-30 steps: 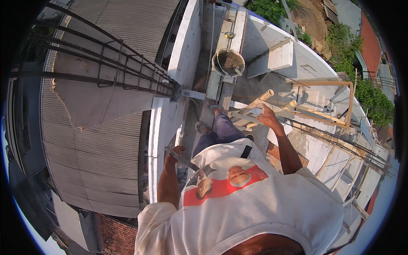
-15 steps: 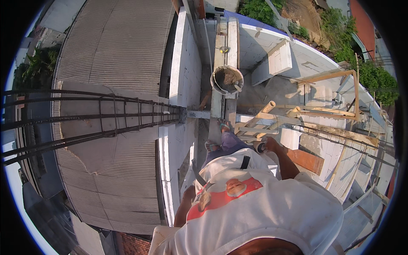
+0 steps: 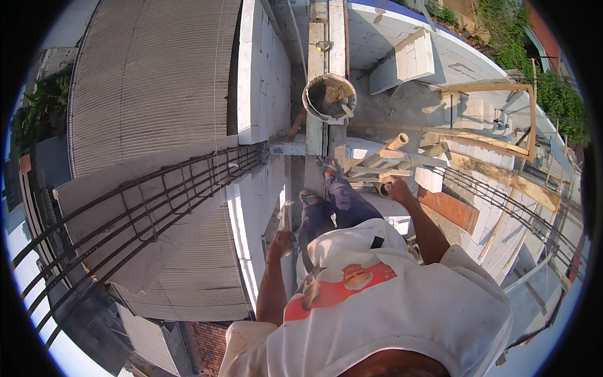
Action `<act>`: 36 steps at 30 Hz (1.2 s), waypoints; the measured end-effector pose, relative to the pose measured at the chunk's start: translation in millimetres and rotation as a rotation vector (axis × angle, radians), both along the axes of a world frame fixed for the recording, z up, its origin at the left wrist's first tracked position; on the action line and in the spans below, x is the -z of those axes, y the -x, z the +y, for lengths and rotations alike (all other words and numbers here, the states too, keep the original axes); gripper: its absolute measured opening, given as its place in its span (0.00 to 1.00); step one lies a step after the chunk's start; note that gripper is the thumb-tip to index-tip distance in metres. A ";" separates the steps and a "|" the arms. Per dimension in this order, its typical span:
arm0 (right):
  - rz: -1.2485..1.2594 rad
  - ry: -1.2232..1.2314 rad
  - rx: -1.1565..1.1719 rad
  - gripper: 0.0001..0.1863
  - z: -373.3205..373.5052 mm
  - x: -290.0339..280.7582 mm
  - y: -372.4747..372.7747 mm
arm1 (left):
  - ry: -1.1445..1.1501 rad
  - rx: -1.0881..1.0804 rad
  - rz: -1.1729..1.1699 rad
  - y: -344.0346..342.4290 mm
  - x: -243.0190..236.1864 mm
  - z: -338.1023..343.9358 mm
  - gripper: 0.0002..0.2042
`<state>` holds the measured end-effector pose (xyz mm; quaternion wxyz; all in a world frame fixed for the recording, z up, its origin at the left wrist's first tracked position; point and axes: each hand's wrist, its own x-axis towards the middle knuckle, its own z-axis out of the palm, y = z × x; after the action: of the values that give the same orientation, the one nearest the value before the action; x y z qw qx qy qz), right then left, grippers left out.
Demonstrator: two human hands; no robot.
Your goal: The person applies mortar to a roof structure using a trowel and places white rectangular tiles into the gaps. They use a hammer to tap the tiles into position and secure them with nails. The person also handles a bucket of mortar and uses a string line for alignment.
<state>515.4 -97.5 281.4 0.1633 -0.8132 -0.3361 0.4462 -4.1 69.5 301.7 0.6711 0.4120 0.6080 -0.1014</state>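
The left hand (image 3: 282,243) is curled in a grip, the left forearm (image 3: 271,289) pointing forward. The right hand (image 3: 397,189) is farther forward, the right forearm (image 3: 428,230) slanting inward.

The tool (image 3: 286,217) in your left hand (image 3: 281,243) looks pale. Your shirt (image 3: 402,314) is white and red, your trousers (image 3: 347,202) dark blue, the roof (image 3: 151,81) striped grey.

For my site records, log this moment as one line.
left hand: holding slim pale tool | right hand: curled, grasp unclear | bucket: on planks, grey-brown mix inside | small yellow object: beyond bucket
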 end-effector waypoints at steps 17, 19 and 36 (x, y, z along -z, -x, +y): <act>0.194 0.251 0.441 0.17 -71.9 189.3 102.1 | -0.383 0.857 0.208 -209.2 341.0 138.4 0.27; 0.238 0.363 0.593 0.18 -87.1 206.9 95.2 | -0.538 0.913 0.173 -211.9 378.6 137.3 0.27; 0.114 0.449 0.608 0.16 -151.5 218.6 134.3 | -0.647 0.793 0.191 -215.7 492.8 117.2 0.30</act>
<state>381.2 -249.0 62.7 0.1243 -0.8653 0.0360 0.4843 211.6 186.7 -191.1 0.3609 0.7858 0.4641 -0.1920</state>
